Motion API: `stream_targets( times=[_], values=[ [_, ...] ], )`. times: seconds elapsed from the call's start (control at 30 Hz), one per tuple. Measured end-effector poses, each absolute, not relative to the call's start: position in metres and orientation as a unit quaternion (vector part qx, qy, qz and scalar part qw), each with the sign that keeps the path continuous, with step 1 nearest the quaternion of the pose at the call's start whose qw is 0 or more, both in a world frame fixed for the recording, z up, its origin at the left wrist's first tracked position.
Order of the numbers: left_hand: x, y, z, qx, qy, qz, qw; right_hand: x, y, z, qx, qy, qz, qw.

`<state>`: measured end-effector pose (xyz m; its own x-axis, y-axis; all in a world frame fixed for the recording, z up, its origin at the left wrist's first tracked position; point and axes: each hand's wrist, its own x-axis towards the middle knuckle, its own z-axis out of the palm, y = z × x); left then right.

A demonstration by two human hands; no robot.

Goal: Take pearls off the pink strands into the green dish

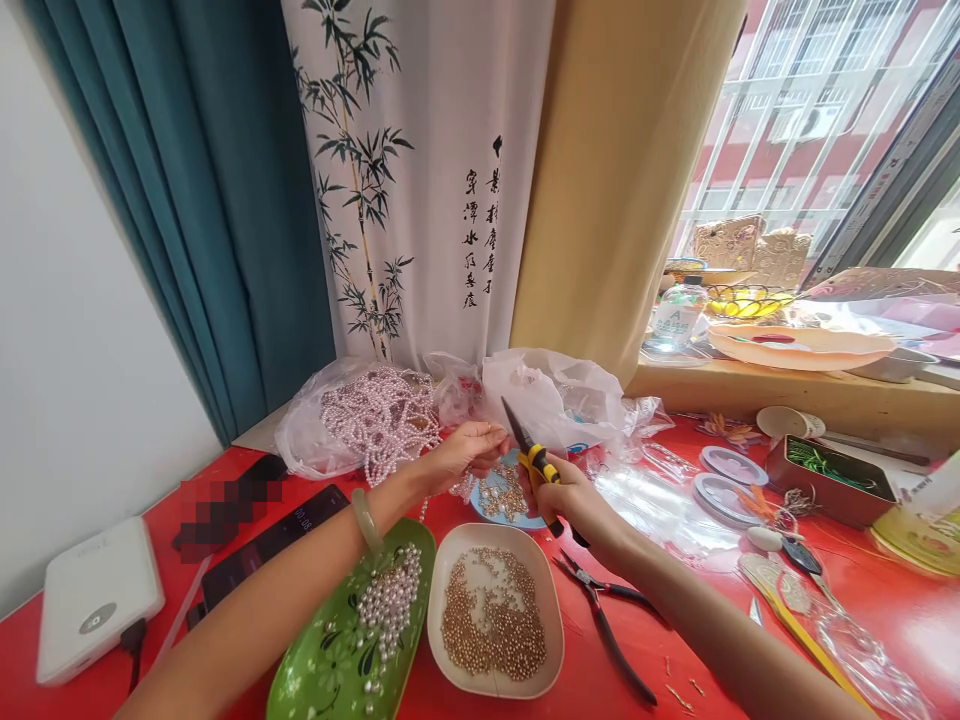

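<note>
Beyond the bowl (553,603), the left hand (474,448) is tightly pinched, anything held too small to tell; the right hand (562,490) curls around one pair of yellow-black pliers (537,461). One second pair (597,592) lies right of the bowl, one green tray (300,690) just left, one blue plate (529,521) just behind. Red tabletop (587,682) borders the bowl's right edge.

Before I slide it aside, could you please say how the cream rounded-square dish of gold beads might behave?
The cream dish would probably slide without tipping, as it looks broad and shallow. Its loose, tiny gold beads would likely roll if it tilted.
</note>
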<state>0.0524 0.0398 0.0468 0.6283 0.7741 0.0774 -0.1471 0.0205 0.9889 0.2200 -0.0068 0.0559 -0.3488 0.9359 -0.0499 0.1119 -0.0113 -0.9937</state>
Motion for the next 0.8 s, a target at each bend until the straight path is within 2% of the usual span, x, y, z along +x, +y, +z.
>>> stream_targets(
  times=[0.1,0.2,0.27,0.33,0.4,0.57,0.67,0.8],
  values=[
    [0.049,0.039,0.049,0.622,0.266,0.34,0.653,0.241,0.002,0.055,-0.501,-0.563,0.516,0.408],
    [0.043,0.039,0.051,0.62,0.286,0.348,0.642,0.288,0.008,0.051,-0.592,-0.558,0.409,0.414],
    [0.037,0.039,0.052,0.613,0.299,0.356,0.639,0.326,0.005,0.043,-0.669,-0.585,0.295,0.351],
    [0.033,0.04,0.054,0.604,0.307,0.365,0.639,0.36,-0.004,0.03,-0.735,-0.625,0.136,0.227],
    [0.032,0.041,0.056,0.596,0.316,0.373,0.637,0.385,-0.016,0.013,-0.728,-0.666,0.035,0.157],
    [0.033,0.043,0.056,0.582,0.327,0.392,0.633,0.405,-0.039,-0.026,-0.7,-0.71,-0.05,0.058],
    [0.035,0.044,0.055,0.579,0.334,0.397,0.628,0.399,-0.039,-0.024,-0.678,-0.727,-0.094,0.05],
    [0.037,0.044,0.056,0.579,0.346,0.397,0.622,0.359,-0.03,0.006,-0.639,-0.748,-0.158,0.088]
  ],
)
